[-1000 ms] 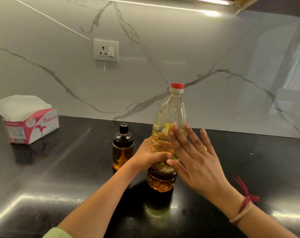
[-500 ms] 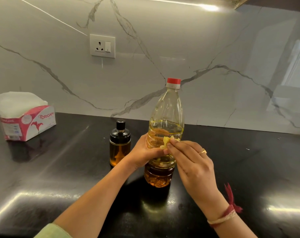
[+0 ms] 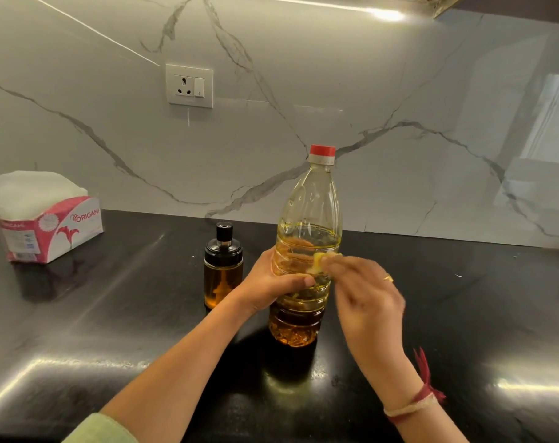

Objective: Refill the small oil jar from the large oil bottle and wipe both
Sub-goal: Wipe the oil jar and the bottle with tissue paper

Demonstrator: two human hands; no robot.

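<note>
The large clear oil bottle (image 3: 307, 219) with a red cap stands upright on the black counter, about half full of yellow oil. My left hand (image 3: 271, 282) grips its ribbed middle from the left. My right hand (image 3: 364, 292), blurred by motion, pinches a small oil-stained wad of tissue (image 3: 318, 262) against the bottle's right front side. The small oil jar (image 3: 222, 270), glass with a black lid and amber oil inside, stands just left of the bottle, untouched.
An open pink and white tissue box (image 3: 48, 228) sits at the far left of the black counter (image 3: 112, 330). A marble backsplash with a wall socket (image 3: 189, 85) rises behind.
My right hand went from flat against the bottle to pinching the tissue wad, and it has shifted right across the bottle's side. The left hand keeps its grip.
</note>
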